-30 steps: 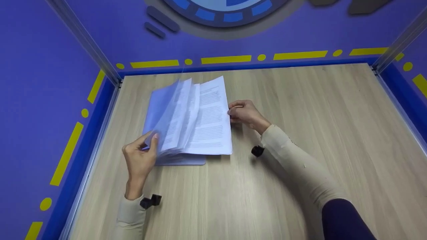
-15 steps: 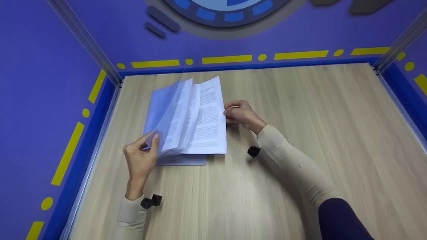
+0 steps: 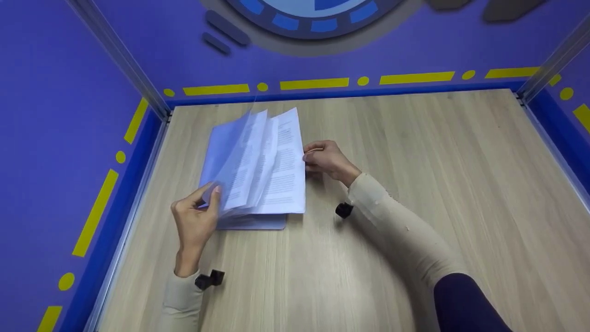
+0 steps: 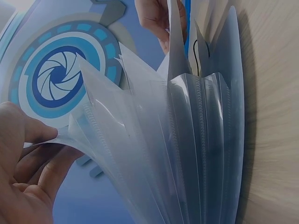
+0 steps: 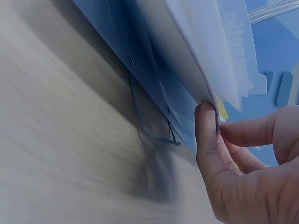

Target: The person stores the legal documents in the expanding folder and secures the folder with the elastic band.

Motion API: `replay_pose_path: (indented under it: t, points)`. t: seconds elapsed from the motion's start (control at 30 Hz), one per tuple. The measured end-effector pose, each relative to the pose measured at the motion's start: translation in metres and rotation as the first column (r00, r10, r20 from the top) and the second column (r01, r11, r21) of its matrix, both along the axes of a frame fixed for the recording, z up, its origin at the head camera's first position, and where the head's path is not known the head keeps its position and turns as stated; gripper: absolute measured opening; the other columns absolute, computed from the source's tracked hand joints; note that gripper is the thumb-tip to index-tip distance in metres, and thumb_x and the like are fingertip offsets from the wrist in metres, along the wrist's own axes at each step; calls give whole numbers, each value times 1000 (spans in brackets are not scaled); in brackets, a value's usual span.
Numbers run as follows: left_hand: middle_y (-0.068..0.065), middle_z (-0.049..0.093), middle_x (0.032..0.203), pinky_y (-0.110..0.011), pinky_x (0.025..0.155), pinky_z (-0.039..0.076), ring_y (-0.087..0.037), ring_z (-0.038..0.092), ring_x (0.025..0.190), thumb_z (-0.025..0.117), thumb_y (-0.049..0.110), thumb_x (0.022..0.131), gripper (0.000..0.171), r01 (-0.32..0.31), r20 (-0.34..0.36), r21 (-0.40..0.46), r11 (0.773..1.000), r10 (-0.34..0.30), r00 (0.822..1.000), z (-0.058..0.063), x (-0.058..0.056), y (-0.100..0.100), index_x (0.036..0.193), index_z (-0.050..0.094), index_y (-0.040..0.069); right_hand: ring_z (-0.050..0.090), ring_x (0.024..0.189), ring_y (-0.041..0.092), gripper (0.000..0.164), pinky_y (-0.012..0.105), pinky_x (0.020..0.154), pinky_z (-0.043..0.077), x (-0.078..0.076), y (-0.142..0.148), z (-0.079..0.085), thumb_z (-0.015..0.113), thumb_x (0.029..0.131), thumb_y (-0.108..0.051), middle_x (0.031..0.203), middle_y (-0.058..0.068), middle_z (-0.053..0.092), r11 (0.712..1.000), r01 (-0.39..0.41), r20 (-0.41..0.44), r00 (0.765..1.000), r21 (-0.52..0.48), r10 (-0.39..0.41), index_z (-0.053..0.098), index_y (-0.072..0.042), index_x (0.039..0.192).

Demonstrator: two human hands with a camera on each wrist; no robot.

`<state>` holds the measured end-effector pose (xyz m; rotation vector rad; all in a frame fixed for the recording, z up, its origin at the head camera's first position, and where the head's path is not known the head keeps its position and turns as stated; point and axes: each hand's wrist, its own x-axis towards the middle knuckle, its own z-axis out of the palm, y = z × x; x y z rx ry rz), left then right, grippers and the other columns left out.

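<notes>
A blue plastic folder [image 3: 220, 145] with several clear pockets [image 4: 149, 154] lies on the table, its leaves fanned up. My left hand [image 3: 196, 214] pinches the near left corner of the lifted clear leaves between thumb and fingers. A few printed white sheets [image 3: 285, 170] stand tilted among the leaves, their right edge raised above the table. At that edge my right hand [image 3: 328, 160] pinches the sheets between thumb and fingers. How far the sheets reach into a pocket is hidden. A thin elastic cord [image 5: 140, 119] hangs from the folder's cover in the right wrist view.
The wood-grain table [image 3: 392, 276] runs under everything. Blue panels with yellow marks [image 3: 313, 84] enclose its back and sides. Black wrist cameras sit on both cuffs, the left camera [image 3: 209, 280] just above the table.
My right hand has moved steadily left, and the printed sheets have slid left with it, further in among the leaves. My left hand keeps its pinch, almost still.
</notes>
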<state>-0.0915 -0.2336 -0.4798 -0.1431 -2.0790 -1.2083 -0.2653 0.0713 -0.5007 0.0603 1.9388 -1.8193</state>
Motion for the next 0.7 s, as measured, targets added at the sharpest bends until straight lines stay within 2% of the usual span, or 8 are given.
replay_pose_path:
  t: [0.1,0.2,0.5,0.7]
  points:
    - [-22,80,90,-11,61,56,-33,77,72,79,-7,89,12,4,-2,-2,1000,-4,1000,0,0,1,101,83,-7,71,84,15,18,33,81,64,1,-3,0,66,100,2,101,10,73,1000,1,2,1000,-10,-1,69,2,117]
    - [-22,80,89,-10,61,56,-32,76,70,80,-8,89,13,1,-7,0,1000,-1,1000,0,0,2,101,83,-7,71,83,15,17,29,77,64,1,-7,1,66,99,2,100,10,72,1000,3,6,1000,-19,-3,68,2,116]
    - [-21,80,90,-12,61,57,-16,75,74,80,-6,89,12,4,-17,10,1000,-4,1000,0,-2,2,100,84,-5,71,83,15,19,25,72,63,-1,-15,-2,66,99,4,100,11,71,998,17,13,1000,-53,-16,68,5,118]
    - [-21,80,89,-11,61,56,-11,73,70,80,-7,89,12,5,-26,4,1000,-5,1000,0,-2,2,101,83,-6,71,84,16,16,27,74,64,-1,-20,-5,66,100,3,100,11,71,998,11,19,1000,-56,-10,68,4,116]
